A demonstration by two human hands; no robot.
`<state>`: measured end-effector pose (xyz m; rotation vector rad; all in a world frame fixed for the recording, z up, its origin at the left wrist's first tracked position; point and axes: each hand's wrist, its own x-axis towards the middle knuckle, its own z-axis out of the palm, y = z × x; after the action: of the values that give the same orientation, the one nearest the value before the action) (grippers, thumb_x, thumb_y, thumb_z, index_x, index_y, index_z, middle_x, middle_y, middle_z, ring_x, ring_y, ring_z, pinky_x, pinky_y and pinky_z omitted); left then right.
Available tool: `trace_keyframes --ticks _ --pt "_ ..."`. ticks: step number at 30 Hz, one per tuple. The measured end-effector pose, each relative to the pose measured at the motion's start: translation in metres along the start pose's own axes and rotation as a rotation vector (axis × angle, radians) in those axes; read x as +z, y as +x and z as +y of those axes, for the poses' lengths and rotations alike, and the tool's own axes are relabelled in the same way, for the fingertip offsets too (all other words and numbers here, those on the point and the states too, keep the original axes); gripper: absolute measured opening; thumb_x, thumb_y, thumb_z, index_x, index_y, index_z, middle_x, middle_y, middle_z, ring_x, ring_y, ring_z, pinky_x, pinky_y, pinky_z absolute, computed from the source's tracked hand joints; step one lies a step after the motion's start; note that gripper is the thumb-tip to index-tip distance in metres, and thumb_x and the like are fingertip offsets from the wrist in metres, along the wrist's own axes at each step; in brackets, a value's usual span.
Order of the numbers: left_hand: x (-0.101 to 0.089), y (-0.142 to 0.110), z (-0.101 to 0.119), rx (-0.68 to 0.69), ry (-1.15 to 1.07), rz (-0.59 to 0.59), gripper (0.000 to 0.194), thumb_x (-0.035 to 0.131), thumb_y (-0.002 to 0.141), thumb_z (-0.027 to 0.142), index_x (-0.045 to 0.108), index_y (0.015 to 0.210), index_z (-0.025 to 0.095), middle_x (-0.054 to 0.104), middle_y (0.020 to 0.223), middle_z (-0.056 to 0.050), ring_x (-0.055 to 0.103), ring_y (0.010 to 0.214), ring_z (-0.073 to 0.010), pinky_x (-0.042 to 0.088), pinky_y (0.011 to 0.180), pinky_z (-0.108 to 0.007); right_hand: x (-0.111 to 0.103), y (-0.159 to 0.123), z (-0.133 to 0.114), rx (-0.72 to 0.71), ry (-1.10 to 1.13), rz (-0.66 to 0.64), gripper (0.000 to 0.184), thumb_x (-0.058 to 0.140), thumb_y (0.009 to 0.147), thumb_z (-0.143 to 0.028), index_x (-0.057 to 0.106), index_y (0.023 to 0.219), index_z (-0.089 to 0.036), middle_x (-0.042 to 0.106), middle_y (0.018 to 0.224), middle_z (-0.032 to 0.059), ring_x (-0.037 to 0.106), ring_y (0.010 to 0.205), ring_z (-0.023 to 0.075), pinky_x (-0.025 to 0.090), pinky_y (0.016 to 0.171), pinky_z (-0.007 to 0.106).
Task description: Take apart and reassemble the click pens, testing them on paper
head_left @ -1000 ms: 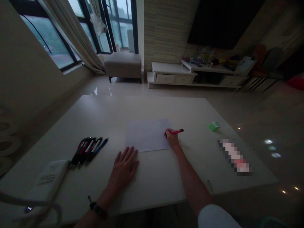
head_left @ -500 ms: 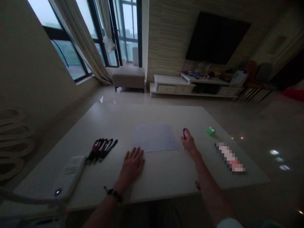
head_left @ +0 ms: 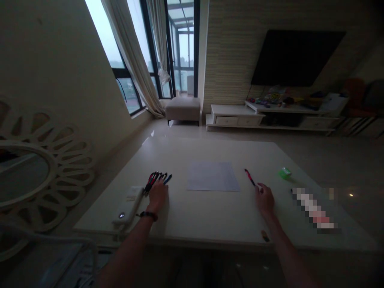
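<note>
My left hand [head_left: 158, 193] is over the near end of a row of several pens [head_left: 152, 179] at the left of the white table. Its fingertips are hidden among the pens, so I cannot tell whether they grip one. My right hand [head_left: 265, 199] rests to the right of the paper, closed at the near end of a red and black pen [head_left: 249, 177]. That pen points away to the upper left. Between my hands lies a pale sheet of paper [head_left: 213, 177], flat on the table.
Beside my left forearm a white box-like device [head_left: 129, 206] with a round lit button sits near the table edge. A small green object [head_left: 285, 173] stands at right, near a blurred-out long item [head_left: 313, 210]. A small dark oval item [head_left: 265, 236] lies at the front edge.
My left hand has left the paper's lower left corner and moved to the pens. My right hand has come nearer and now holds the red pen by its near end. The view has shifted left.
</note>
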<state>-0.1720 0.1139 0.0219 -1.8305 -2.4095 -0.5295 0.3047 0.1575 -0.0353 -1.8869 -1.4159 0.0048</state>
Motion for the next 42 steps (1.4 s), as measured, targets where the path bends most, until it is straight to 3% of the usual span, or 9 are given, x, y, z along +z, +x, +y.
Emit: trace_keyframes --ticks 5,9,14,17,22,28,32,37,42 --pt "-0.003 0.011 0.004 -0.129 -0.205 -0.042 0.012 0.046 0.078 0.018 0.058 0.078 0.013 0.064 0.083 -0.012 0.060 0.082 -0.0231 0.045 0.072 -0.034 -0.029 -0.073 -0.021 0.021 0.209 0.140 0.051 0.034 0.082 -0.055 0.061 0.089 -0.012 0.053 0.080 0.0098 0.049 0.067 0.0181 0.039 0.065 0.030" --pt "-0.010 -0.006 0.047 -0.179 -0.620 -0.085 0.022 0.051 0.077 0.033 0.057 0.076 0.013 0.064 0.070 -0.008 0.061 0.067 -0.0184 0.047 0.064 -0.030 -0.036 -0.123 -0.080 0.061 0.528 -0.259 0.050 0.039 0.079 -0.061 0.058 0.069 -0.016 0.054 0.061 0.0045 0.050 0.058 0.0163 0.038 0.057 0.027" --pt "-0.019 -0.067 0.115 -0.329 -1.499 -0.292 0.033 0.062 0.068 0.041 0.055 0.084 0.013 0.066 0.072 -0.007 0.064 0.062 -0.0157 0.051 0.063 -0.030 -0.031 -0.140 -0.167 0.424 0.890 -0.842 0.065 0.028 0.075 -0.072 0.052 0.051 -0.017 0.041 0.037 -0.0011 0.036 0.033 0.0094 0.023 0.037 0.022" --pt "-0.022 -0.098 0.139 -0.350 -1.635 -0.401 0.035 0.069 0.063 0.038 0.054 0.083 0.013 0.066 0.069 -0.006 0.064 0.062 -0.0158 0.052 0.063 -0.030 -0.029 -0.135 -0.193 0.573 1.070 -0.843 0.058 0.038 0.071 -0.071 0.047 0.050 -0.018 0.038 0.035 -0.0039 0.031 0.029 0.0069 0.018 0.034 0.021" --pt "-0.030 -0.111 0.139 -0.175 -1.475 -0.513 0.038 0.071 0.060 0.040 0.059 0.084 0.014 0.067 0.074 -0.006 0.064 0.067 -0.0161 0.051 0.063 -0.028 -0.034 -0.127 -0.187 0.529 1.215 -0.666 0.043 0.054 0.067 -0.057 0.039 0.051 -0.020 0.029 0.034 -0.0095 0.022 0.029 0.0040 0.015 0.033 0.020" --pt "-0.050 -0.103 0.128 0.350 -0.825 -0.390 0.030 0.065 0.068 0.042 0.067 0.086 0.019 0.068 0.081 -0.003 0.061 0.075 -0.0162 0.045 0.069 -0.026 -0.046 -0.119 -0.165 0.386 1.225 -0.820 0.039 0.058 0.065 -0.052 0.039 0.054 -0.020 0.032 0.039 -0.0097 0.023 0.031 0.0032 0.015 0.032 0.019" --pt "-0.055 -0.110 0.142 0.586 -0.410 -0.295 0.023 0.046 0.084 0.033 0.063 0.094 0.021 0.067 0.085 -0.005 0.059 0.077 -0.0153 0.041 0.069 -0.025 -0.047 -0.123 -0.167 0.417 1.164 -0.757 0.046 0.057 0.065 -0.060 0.042 0.053 -0.018 0.033 0.037 -0.0082 0.025 0.030 0.0036 0.016 0.032 0.020" --pt "-0.050 -0.125 0.154 0.673 -0.119 -0.139 0.021 0.037 0.089 0.026 0.057 0.094 0.020 0.062 0.083 -0.006 0.056 0.078 -0.0168 0.038 0.071 -0.027 -0.043 -0.135 -0.175 0.565 1.120 -0.607 0.050 0.048 0.069 -0.064 0.035 0.049 -0.021 0.029 0.035 -0.0082 0.023 0.029 0.0045 0.016 0.032 0.021" --pt "-0.048 -0.132 0.152 0.586 -0.217 -0.197 0.024 0.035 0.089 0.032 0.056 0.089 0.020 0.060 0.080 -0.006 0.055 0.073 -0.0158 0.036 0.065 -0.025 -0.040 -0.136 -0.177 0.489 1.061 -0.554 0.044 0.041 0.079 -0.053 0.030 0.049 -0.023 0.029 0.036 -0.0069 0.027 0.031 0.0066 0.022 0.033 0.021"
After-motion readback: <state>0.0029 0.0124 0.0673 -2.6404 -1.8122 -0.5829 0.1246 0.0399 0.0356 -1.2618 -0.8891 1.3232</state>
